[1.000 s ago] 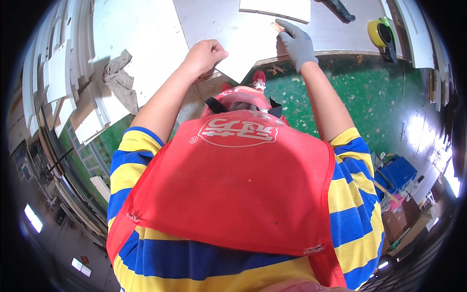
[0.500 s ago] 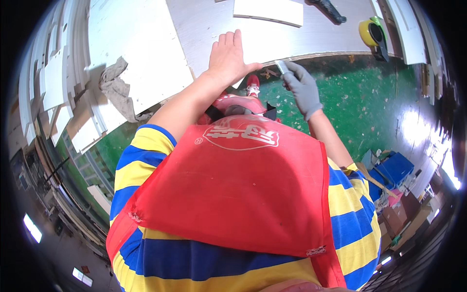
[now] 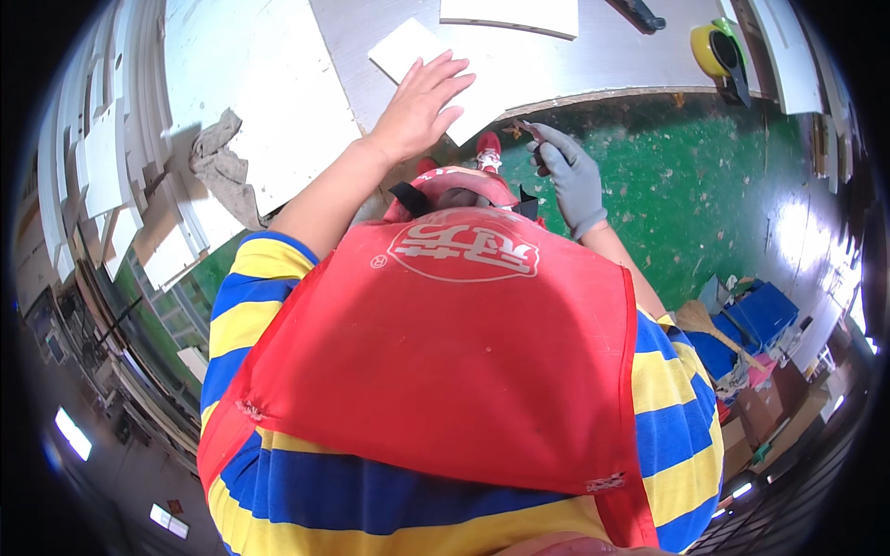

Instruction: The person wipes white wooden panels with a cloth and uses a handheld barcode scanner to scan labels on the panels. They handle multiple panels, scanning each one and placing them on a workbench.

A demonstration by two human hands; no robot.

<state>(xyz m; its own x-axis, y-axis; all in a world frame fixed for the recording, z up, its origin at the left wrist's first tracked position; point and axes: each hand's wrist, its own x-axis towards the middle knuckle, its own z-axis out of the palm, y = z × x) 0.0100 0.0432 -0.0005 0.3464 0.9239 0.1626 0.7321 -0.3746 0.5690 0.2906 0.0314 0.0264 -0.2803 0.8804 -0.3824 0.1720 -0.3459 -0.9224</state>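
Observation:
My bare left hand [image 3: 422, 107] lies with its fingers spread on a small white board [image 3: 397, 48], which sits at an angle at the table's near edge. A grey glove covers my right hand [image 3: 570, 176], held just off that edge above the green floor. Its thumb and fingers are closed on a small, thin tool [image 3: 528, 129] with a metallic look; most of it is hidden in the glove, so its kind does not show. The tool's tip points toward the board's near corner but appears apart from it.
Another white board [image 3: 510, 16] lies farther back on the table. Beyond it are a black hand tool [image 3: 635, 13] and a yellow tape dispenser [image 3: 712, 53]. To the left, a grey rag [image 3: 221, 162] rests over a large white panel [image 3: 264, 83]. A broom [image 3: 709, 324] stands by a blue bin [image 3: 760, 315].
The small board has turned, and its far corner now shows beyond my left hand. That hand has tilted to the right. My right hand has lowered slightly and turned the tool.

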